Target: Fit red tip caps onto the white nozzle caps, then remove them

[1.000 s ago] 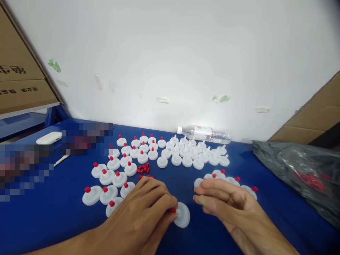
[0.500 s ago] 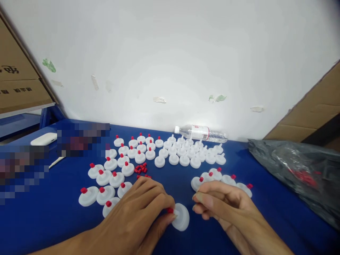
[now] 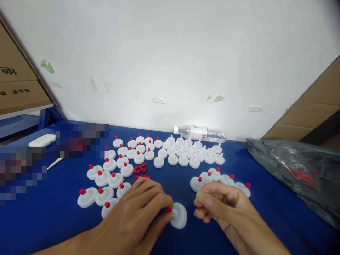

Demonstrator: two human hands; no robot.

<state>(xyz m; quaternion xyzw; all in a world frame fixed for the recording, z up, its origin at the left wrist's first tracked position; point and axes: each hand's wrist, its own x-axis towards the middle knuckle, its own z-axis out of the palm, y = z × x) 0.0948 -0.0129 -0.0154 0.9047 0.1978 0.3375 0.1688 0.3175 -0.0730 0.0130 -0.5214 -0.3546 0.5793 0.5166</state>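
Observation:
My left hand pinches a white round nozzle cap by its narrow spout, which has a small red tip on it. The white disc is tilted on its side, facing right. To its right, my right hand is closed, thumb against the curled fingers; whether anything small is between them is hidden. Just beyond it stand several red-tipped white caps. A little pile of loose red tips lies beyond my left hand, partly covered by it.
Red-tipped white caps stand on the blue table at left. White caps without tips cluster at the back centre, before a lying plastic bottle. At right lies a dark plastic bag with red pieces. Cardboard boxes stand at left.
The view has shifted slightly. My right hand has drawn a little away from the white cap, which my left hand still grips by the spout.

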